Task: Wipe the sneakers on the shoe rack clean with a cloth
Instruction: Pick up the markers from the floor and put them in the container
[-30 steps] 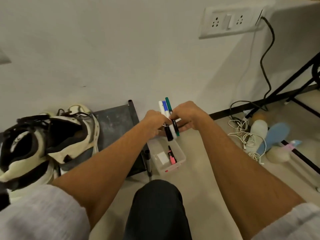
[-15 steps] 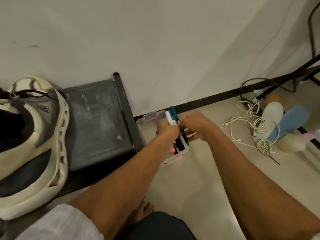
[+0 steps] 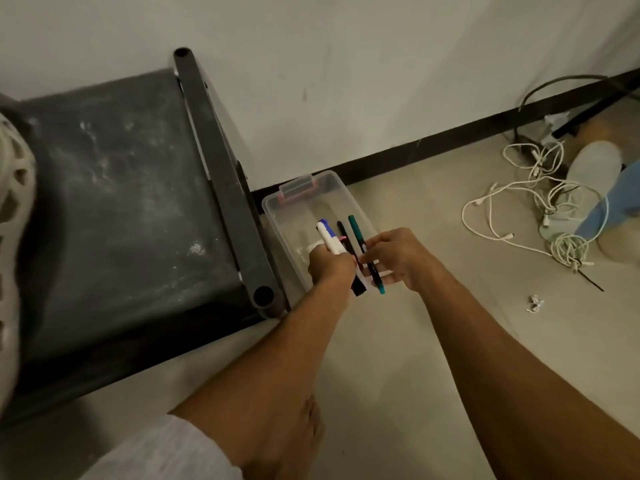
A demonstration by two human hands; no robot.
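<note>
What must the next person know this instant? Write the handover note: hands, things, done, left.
Left hand: grips a bunch of markers over the clear box on the floor.
Right hand: pinches the green pen in that bunch.
Sneaker: on the shoe rack, at the left edge of view, touched by neither hand.
Cloth: none in view.
Done: no wiping shown.
Left: put the markers down, find a cloth, wipe the sneakers.

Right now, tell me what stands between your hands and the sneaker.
The left hand and right hand hold markers over the box. Only the rack's end bar and bare shelf separate them from the sneaker. No cloth shows.
</note>
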